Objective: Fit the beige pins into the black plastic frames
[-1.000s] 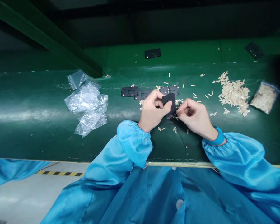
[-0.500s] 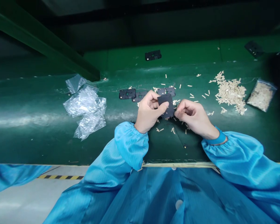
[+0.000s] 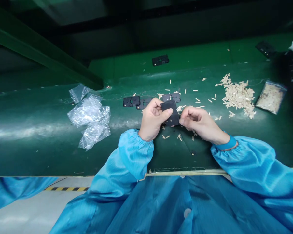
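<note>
Main risk: a thin black plate (image 3: pixel 174 117), held up off the work surface by its edges alone, open to slipping or flexing under uneven pressure and falling among the loose cream slivers (image 3: pixel 179 137) just below it. Left hand (image 3: pixel 151 120) closed on the plate, thumb (image 3: pixel 168 111) pressed to its face, fingers curled behind. Right hand (image 3: pixel 200 123) pinching the plate's right edge, fingertips (image 3: pixel 181 121) touching it, exact contact partly hidden. Blue gathered cuffs (image 3: pixel 135 153) near the plate on either side. Just behind the plate, more black plates (image 3: pixel 131 101) lying flat on the green bench (image 3: pixel 183 159). Well right of the plate, a heap of cream slivers (image 3: pixel 237 96) and a filled clear bag (image 3: pixel 271 97); well left, crumpled clear plastic bags (image 3: pixel 90 117).
</note>
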Demonstrator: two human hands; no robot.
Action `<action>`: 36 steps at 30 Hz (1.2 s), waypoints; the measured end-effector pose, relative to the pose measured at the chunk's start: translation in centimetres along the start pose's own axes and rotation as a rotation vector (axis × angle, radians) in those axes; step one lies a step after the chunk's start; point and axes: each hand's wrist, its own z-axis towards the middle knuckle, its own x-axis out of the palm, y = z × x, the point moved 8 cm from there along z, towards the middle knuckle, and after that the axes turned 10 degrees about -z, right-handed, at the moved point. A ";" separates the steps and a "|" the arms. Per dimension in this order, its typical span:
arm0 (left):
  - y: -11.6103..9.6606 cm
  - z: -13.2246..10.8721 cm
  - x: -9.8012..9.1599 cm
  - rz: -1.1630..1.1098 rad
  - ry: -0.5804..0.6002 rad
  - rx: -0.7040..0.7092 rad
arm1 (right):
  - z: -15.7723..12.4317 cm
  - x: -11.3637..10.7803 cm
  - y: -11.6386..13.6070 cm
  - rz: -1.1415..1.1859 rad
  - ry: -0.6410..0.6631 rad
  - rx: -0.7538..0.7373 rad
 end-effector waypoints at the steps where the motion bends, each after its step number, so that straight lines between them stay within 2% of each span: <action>1: 0.0 0.0 0.0 -0.008 -0.003 -0.016 | 0.0 0.0 0.1 -0.008 0.011 -0.020; 5: -0.3 0.0 0.2 -0.044 -0.016 -0.016 | -0.2 -0.3 0.4 0.009 0.016 -0.106; 9: -0.3 -0.1 0.2 -0.035 -0.025 -0.006 | -0.3 -0.3 0.2 0.068 -0.034 -0.104; 14: -0.2 -0.4 0.4 -0.038 -0.015 0.024 | -0.3 1.1 0.0 0.196 -0.005 -0.085; 16: 0.0 -0.6 0.6 -0.051 -0.017 0.013 | -0.4 1.8 -0.3 0.328 0.043 -0.058; 19: 0.7 -1.0 1.1 -0.098 -0.024 -0.078 | -0.7 3.0 -0.5 0.555 0.163 0.000; 23: 1.2 -1.4 1.6 -0.151 -0.019 -0.165 | -1.1 3.6 -0.1 0.653 0.259 0.021; 26: 1.2 -1.3 1.5 -0.167 -0.024 -0.176 | -0.8 3.1 -0.2 0.605 0.216 0.016; 32: 0.4 -0.7 0.3 -0.116 -0.114 -0.073 | -0.2 0.9 -0.7 0.438 -0.039 0.019; 36: -0.6 -0.5 -0.2 -0.080 -0.177 0.064 | -0.1 1.0 -1.2 0.498 -0.022 0.101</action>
